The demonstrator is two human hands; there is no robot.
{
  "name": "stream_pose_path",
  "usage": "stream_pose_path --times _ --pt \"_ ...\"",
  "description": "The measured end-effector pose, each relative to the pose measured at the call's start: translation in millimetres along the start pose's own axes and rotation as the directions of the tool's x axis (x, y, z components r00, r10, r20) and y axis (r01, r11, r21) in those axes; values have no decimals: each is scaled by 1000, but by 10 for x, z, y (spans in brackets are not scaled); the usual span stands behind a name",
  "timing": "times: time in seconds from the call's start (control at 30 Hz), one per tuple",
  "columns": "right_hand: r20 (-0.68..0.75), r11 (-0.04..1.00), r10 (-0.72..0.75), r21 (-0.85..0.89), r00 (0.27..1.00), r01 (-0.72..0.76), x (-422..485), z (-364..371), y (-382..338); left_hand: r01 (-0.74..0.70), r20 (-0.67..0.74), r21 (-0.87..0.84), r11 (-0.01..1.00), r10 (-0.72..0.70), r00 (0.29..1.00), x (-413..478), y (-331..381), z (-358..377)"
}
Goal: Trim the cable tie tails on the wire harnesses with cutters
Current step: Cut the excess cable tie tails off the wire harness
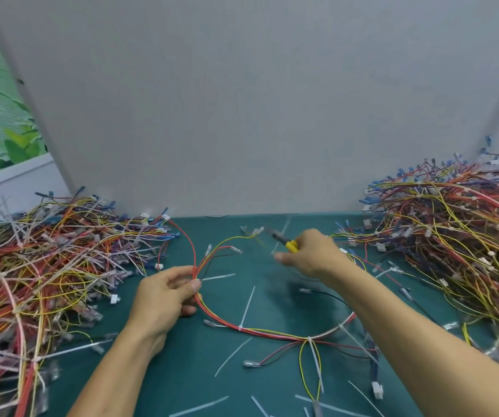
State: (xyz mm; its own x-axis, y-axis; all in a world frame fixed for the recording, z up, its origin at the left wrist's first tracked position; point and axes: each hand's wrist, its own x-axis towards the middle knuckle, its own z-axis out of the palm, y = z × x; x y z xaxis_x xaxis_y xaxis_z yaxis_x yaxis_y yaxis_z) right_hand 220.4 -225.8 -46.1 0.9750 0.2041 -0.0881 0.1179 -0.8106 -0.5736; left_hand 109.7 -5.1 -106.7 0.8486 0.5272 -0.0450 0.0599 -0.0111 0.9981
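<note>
A red and yellow wire harness (272, 334) curves across the green mat between my arms. Several white cable ties sit along it with long tails (246, 305) sticking out. My left hand (164, 296) pinches the harness at one tie, whose tail (218, 277) points right. My right hand (308, 254) grips yellow-handled cutters (284, 240), jaws pointing up and left, blurred by motion. The cutters hang above the mat, apart from the harness, to the upper right of my left hand.
A big heap of harnesses (46, 266) with long tie tails lies on the left; another heap (452, 236) fills the right. Cut white tails (200, 406) litter the green mat (182, 371). A grey partition wall (257, 115) stands behind.
</note>
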Motion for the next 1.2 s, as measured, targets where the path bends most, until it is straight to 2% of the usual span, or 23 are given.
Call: stream_pose_path --times 0.03,0.07,0.13,0.23,0.3,0.37,0.43,0.5,0.6,0.77,0.9,1.03,1.2 --pt "57 1000 -28 2 998 28 -15 -26 14 -1 2 -2 1000 1 1000 5 -4 0" --pt "54 997 -64 45 996 62 -46 -86 29 -1 6 -2 1000 1 1000 8 -7 1" --pt "-86 969 -106 215 991 123 -125 -285 73 0 7 -3 1000 0 1000 18 -18 2" --pt "-306 858 7 491 952 151 -239 -662 289 -1 10 -4 1000 1 1000 34 -29 6" --pt "-330 867 109 493 938 72 -305 -801 550 -4 13 -13 1000 4 1000 40 -31 15" --pt "-261 923 203 374 944 -96 -361 -797 806 -5 16 -27 1000 5 1000 39 -31 25" --pt "-104 924 280 297 954 -239 -396 -705 951 -4 15 -33 999 5 1000 34 -25 32" --pt "51 913 310 262 949 -312 -381 -614 998 -4 7 -38 999 4 1000 34 -19 28" --pt "113 914 309 238 944 -328 -344 -557 970 2 10 -53 999 -2 1000 24 -8 17" --pt "92 941 282 168 955 -294 -304 -470 842 17 19 -99 995 -15 1000 26 16 14" --pt "144 928 193 293 971 -228 -276 -387 782 44 21 -170 984 -41 999 27 54 16" --pt "196 779 74 601 978 -180 -269 -445 784 94 24 -265 960 -90 996 32 112 -7" --pt "267 692 43 687 963 -221 -284 -503 787 123 18 -291 949 -123 992 18 145 -25"
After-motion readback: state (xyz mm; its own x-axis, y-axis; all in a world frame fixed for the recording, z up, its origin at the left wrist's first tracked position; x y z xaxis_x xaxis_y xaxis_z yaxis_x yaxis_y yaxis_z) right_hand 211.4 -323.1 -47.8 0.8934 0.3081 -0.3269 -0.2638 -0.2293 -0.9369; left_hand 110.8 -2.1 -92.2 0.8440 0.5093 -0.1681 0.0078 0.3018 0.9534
